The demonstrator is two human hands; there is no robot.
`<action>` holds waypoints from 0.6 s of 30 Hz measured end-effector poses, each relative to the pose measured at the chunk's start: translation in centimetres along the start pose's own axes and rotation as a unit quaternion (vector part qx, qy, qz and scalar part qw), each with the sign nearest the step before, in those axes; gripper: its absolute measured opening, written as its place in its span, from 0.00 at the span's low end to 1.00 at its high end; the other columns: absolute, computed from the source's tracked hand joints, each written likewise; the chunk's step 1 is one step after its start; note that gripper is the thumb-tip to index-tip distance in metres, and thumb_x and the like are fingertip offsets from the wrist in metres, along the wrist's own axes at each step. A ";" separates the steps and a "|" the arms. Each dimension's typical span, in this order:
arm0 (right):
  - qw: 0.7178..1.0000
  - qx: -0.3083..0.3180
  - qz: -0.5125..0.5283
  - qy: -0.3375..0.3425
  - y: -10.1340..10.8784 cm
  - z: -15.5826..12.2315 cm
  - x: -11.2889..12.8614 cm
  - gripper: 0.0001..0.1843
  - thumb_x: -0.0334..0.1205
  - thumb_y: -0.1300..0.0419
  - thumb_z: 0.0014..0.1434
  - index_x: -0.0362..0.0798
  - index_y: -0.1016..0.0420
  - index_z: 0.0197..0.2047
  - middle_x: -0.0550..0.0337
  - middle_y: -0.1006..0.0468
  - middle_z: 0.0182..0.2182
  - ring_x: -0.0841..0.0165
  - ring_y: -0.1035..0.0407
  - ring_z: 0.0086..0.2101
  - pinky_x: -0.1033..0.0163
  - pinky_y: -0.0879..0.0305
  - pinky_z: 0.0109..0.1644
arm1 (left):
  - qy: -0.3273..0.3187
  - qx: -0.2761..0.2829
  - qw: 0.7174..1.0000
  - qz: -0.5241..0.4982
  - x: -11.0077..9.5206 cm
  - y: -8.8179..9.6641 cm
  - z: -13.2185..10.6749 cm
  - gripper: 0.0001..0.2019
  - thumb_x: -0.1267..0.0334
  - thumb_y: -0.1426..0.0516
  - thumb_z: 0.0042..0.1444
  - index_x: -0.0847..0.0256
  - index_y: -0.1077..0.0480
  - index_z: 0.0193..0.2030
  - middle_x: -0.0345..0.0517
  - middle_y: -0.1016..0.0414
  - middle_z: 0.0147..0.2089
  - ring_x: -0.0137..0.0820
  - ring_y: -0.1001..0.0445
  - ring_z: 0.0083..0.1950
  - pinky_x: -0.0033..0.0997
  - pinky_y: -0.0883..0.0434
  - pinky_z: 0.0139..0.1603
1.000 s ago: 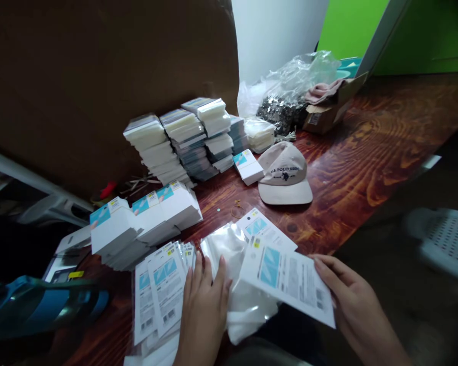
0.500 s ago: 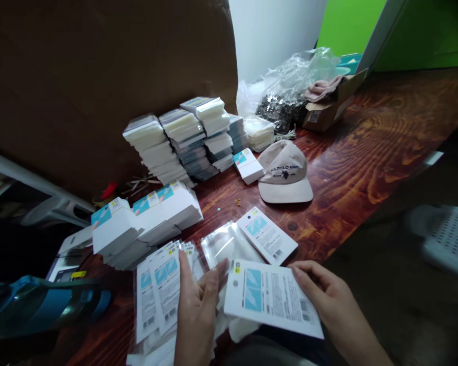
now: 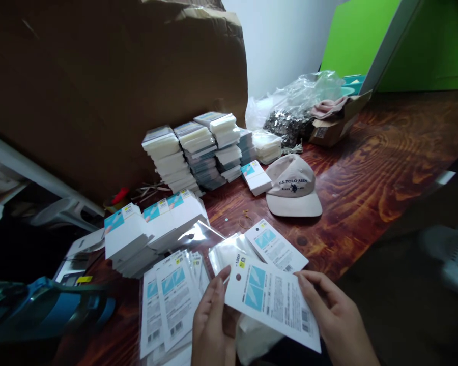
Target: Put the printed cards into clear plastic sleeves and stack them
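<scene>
A white printed card (image 3: 286, 300) with blue pictures, a punched hole and a barcode is tilted in front of me. My right hand (image 3: 334, 312) pinches its right edge between thumb and fingers. At its left edge, my left hand (image 3: 213, 320) has its thumb and fingers closed on the card. Just behind lies a small stack of matching cards (image 3: 277, 246), beside clear plastic sleeves (image 3: 229, 251). Left of my left hand, several similar cards (image 3: 175, 295) lie overlapped in a pile. A whitish item (image 3: 255, 338), whose kind I cannot make out, shows below the held card.
White card stacks (image 3: 125, 234) stand at left, taller stacks (image 3: 168, 157) behind. A banded card bundle (image 3: 255, 178) touches a beige cap (image 3: 293, 185). Farther back are clear plastic bags (image 3: 301, 96) and a cardboard box (image 3: 332, 124). A blue bottle-like object (image 3: 49, 310) lies lower left.
My left hand has shifted to the card's left edge and closed there. A clear sleeve now lies between the card stacks and the pile. The view has tilted slightly, lowering everything in the picture.
</scene>
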State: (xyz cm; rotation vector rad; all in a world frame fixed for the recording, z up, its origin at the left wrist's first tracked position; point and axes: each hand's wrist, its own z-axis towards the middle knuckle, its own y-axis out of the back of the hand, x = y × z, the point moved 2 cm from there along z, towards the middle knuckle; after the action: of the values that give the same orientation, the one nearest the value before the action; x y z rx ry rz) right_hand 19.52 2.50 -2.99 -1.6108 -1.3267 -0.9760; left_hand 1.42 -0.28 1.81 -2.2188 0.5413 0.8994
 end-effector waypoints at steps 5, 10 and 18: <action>0.986 0.147 -0.079 0.012 1.2 0.1 0.9 0.16 0.55 0.38 0.57 0.50 0.22 0.35 0.64 0.26 0.23 0.70 0.33 0.25 0.70 0.39 0.25 | -0.011 0.004 1.000 -0.021 -1.0 0.7 0.6 0.15 0.57 0.32 0.46 0.64 0.23 0.39 0.55 0.17 0.42 0.41 0.19 0.45 0.31 0.22 0.40; 0.994 0.101 -0.039 -0.014 1.5 0.7 1.0 0.18 0.57 0.38 0.56 0.51 0.23 0.37 0.62 0.23 0.25 0.68 0.31 0.25 0.69 0.37 0.24 | 0.026 0.029 0.999 0.004 -0.6 1.1 0.2 0.16 0.58 0.30 0.42 0.64 0.22 0.37 0.55 0.17 0.40 0.40 0.18 0.42 0.28 0.22 0.38; 0.995 0.001 0.098 -0.022 0.1 -0.3 -1.1 0.23 0.57 0.34 0.51 0.51 0.26 0.43 0.60 0.20 0.26 0.66 0.29 0.24 0.66 0.31 0.26 | 0.065 0.021 0.997 0.020 1.7 -0.4 -1.7 0.16 0.58 0.29 0.39 0.66 0.23 0.32 0.55 0.17 0.32 0.44 0.18 0.36 0.37 0.22 0.37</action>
State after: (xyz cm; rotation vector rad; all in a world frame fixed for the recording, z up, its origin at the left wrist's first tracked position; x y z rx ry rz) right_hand 19.47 1.87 -3.90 -1.7336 -1.1726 -0.8241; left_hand 3.55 -1.49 1.68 -2.2465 0.6618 0.7609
